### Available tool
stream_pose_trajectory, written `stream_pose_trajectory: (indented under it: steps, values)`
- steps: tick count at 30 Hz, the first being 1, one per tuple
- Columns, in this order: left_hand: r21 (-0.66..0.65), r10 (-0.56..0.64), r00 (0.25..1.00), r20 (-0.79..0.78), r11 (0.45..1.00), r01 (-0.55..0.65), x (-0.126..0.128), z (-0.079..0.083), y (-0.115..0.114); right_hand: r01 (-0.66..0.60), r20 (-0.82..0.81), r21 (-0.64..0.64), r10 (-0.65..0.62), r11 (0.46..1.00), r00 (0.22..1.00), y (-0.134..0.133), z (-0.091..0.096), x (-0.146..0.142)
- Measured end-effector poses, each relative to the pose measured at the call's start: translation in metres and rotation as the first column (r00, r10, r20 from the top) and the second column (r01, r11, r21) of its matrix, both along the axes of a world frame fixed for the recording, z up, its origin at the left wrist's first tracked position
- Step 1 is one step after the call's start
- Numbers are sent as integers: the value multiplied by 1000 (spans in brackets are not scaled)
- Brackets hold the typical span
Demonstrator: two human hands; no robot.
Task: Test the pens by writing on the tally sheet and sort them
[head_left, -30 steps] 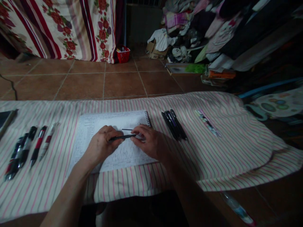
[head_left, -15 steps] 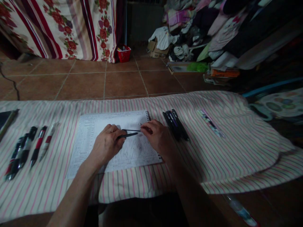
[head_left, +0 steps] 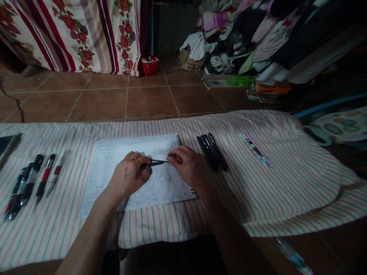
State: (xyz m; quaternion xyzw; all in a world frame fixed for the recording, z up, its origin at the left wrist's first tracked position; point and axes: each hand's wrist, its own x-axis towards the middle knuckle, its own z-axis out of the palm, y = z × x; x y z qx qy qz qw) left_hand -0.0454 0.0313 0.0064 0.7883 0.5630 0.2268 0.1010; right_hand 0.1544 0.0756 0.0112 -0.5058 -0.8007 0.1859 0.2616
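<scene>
The left hand (head_left: 129, 173) is curled around a black pen barrel (head_left: 146, 165) at the centre of the frame, its narrow end pointing right. Just to its right, the right hand (head_left: 187, 164) appears to pinch the right end of a thin dark rod (head_left: 158, 160) between thumb and fingers. Rod and barrel lie at a slight angle, drawing close near the right fingertips; whether they touch is hard to tell.

The step in hand looks like fine work with these two slim pieces. It would go best with the left grip firm but light and the barrel level, while the right fingertips do the small movements. Pinching the rod close to its working end should limit wobble and bending.

A small silvery piece (head_left: 169, 151) shows by the right fingers, held or lying there, I cannot tell; it could easily roll off. Keeping both hands low over the notebook (head_left: 137, 143) gives anything dropped a pale ground to show against.

Farther out, the black pens (head_left: 212, 151) at right of centre and the red-and-black pen (head_left: 45, 177) at lower left sit clear of both wrists.
</scene>
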Motion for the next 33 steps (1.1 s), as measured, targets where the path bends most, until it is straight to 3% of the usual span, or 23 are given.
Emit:
stream_pose_trajectory:
  steps: [15, 22, 33]
  values:
    - [-109, 43, 999, 26, 993, -40, -2, 9, -1, -76, 188, 1, 74, 997, 979, -4, 8, 0]
    - [-336, 214, 972, 100, 926, -169, -4, 20, -2, -23, 20, -42, 24, 999, 1000, -3, 6, 0]
    - [-233, 290, 955, 64, 935, -268, -13, 16, -1, 29, -283, -237, -97, 971, 954, 5, -9, 5]
